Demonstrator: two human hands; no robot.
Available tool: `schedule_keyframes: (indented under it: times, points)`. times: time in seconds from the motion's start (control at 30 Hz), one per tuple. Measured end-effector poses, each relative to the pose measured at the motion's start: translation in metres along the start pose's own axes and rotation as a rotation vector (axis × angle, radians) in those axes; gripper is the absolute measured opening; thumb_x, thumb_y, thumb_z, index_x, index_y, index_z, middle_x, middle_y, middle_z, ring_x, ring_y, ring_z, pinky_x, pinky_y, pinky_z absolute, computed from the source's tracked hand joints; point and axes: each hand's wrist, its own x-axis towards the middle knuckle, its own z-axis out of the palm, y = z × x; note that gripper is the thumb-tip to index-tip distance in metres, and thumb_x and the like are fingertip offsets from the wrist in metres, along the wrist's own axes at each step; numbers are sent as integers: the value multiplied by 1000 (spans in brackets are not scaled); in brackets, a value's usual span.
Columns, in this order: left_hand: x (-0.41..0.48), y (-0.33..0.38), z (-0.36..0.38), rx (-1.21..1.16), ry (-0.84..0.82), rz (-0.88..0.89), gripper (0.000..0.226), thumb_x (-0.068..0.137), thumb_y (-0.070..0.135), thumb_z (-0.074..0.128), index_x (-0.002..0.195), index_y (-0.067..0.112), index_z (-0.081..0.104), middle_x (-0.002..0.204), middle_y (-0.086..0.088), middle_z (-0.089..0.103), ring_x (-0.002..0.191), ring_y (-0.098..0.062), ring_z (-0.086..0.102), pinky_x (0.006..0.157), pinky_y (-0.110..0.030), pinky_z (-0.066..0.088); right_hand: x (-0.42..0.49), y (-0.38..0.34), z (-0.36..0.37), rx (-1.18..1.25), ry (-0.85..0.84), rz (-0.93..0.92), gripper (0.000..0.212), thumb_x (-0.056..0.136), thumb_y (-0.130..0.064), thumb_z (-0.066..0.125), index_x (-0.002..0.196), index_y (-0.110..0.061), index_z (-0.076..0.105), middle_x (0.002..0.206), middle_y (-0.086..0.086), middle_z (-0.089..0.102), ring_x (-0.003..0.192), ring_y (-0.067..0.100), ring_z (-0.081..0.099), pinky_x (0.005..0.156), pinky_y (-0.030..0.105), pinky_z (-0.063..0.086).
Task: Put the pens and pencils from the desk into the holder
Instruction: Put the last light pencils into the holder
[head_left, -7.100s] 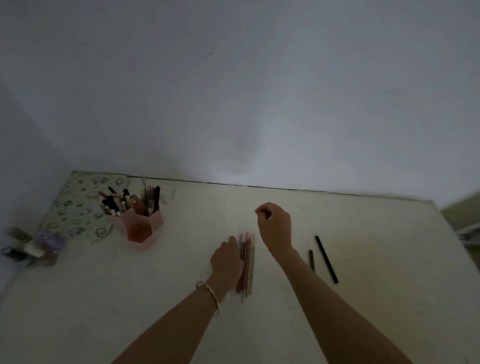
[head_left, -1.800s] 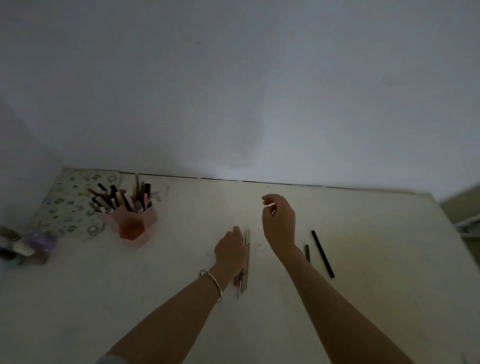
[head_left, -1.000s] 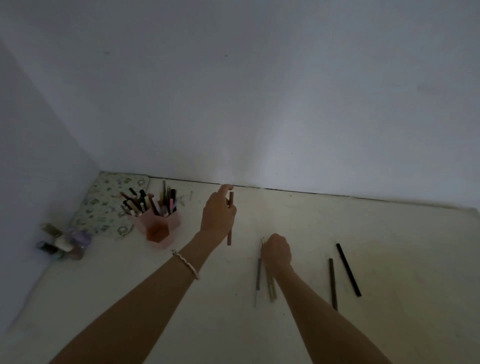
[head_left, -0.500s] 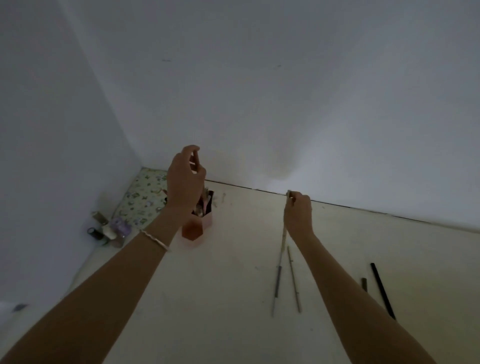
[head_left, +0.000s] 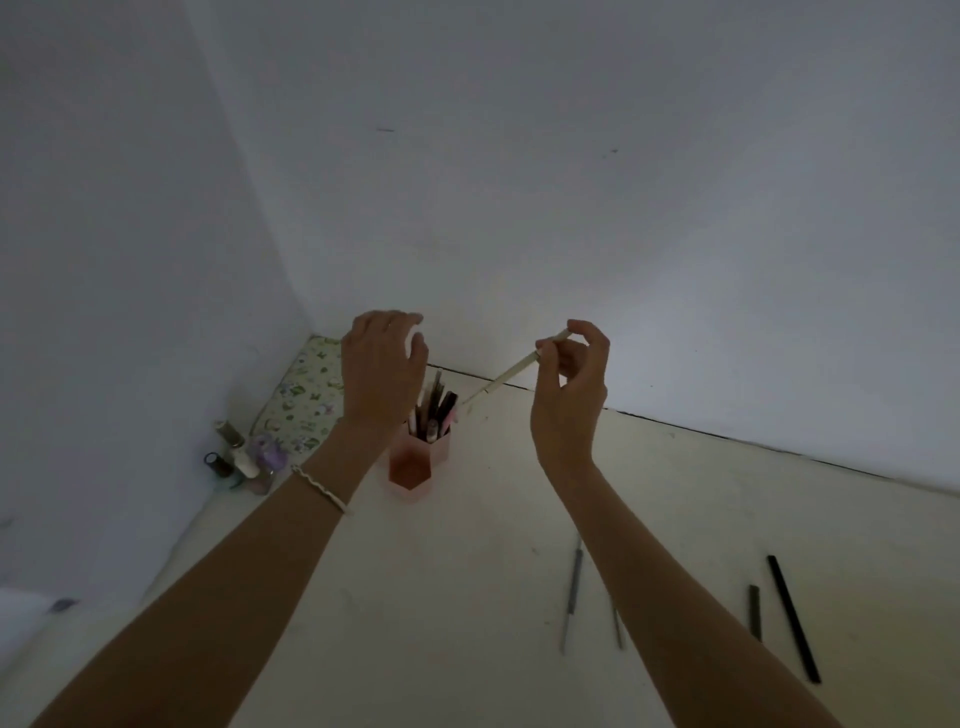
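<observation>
Your left hand (head_left: 382, 371) released reddish pencil, now fingers spread above holder (head_left: 415, 462). Your right hand (head_left: 569, 395) carried cream pencil (head_left: 511, 371) up from desk, tip angled toward holder, left of it.

Pretty dim shot overall, kind of bluish-grey. The brightest patch sat on the wall (head_left: 649, 322) just above the desk's (head_left: 467, 597) far edge. Wide-angle lens bent the wall corner and desk edges. Everything looked soft and grainy, and the left hand (head_left: 382, 374) was slightly blurred.
</observation>
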Motion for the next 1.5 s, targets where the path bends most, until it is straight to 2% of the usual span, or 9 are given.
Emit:
schedule_keyframes:
  times: [0.27,0.4,0.6,0.7,0.83,1.0,1.17,1.33,1.5]
  points:
    - [0,-4,-18,-143,-38,-106,31,92,10,49,120,14,63,115,-4,67,111,-22,54,99,-36,43,-34,17,40,-267,-332,-175,18,100,-17,49,117,-22,49,94,2,64,87,17,61,79,33,53]
    - [-9,-2,-20,-148,-60,-103,31,90,6,50,117,14,63,111,-3,66,107,-21,54,96,-34,44,-47,37,36,-502,-469,-367,25,89,-2,59,112,-9,67,116,11,64,109,28,58,95,42,49]
    - [-30,43,-13,-161,21,-12,22,83,4,56,102,14,63,94,-1,64,91,-19,55,79,-31,46,-37,44,-4,-538,-265,-228,55,76,12,47,124,-12,59,122,5,59,112,19,52,100,37,44]
    - [-67,89,16,-133,-236,128,15,84,8,55,97,17,58,89,2,60,81,-15,55,70,-27,49,-26,50,-40,-517,-140,-102,51,75,14,46,116,-12,61,112,3,63,97,20,57,90,38,49]
    - [-131,126,71,23,-770,38,23,90,15,49,113,14,53,108,-5,61,93,-22,63,79,-31,50,-23,58,-87,-538,-25,-2,38,84,11,47,110,-9,64,106,3,67,96,19,63,84,24,48]
    - [-193,147,118,113,-970,-38,43,95,22,50,134,7,37,124,-12,57,110,-29,60,89,-36,49,-30,68,-148,-592,29,103,35,86,8,44,105,-11,65,99,0,68,92,13,63,81,23,49]
    - [-198,135,132,116,-955,0,52,97,15,42,145,5,26,128,-17,55,113,-32,59,92,-38,48,-39,75,-174,-610,5,219,35,86,5,43,107,-13,65,96,-3,67,87,11,62,78,25,51]
    - [-152,139,114,-220,-730,-71,51,88,8,54,133,20,32,91,-7,60,77,-24,64,62,-32,54,-45,86,-166,-654,-103,289,31,90,-1,46,112,-14,63,101,-1,67,91,13,62,84,30,53]
    - [-98,132,82,-381,-500,-39,54,87,7,60,134,24,41,95,0,56,81,-18,60,73,-33,55,-61,107,-144,-952,-431,508,31,93,-15,48,124,-13,50,117,9,61,107,27,60,90,39,50]
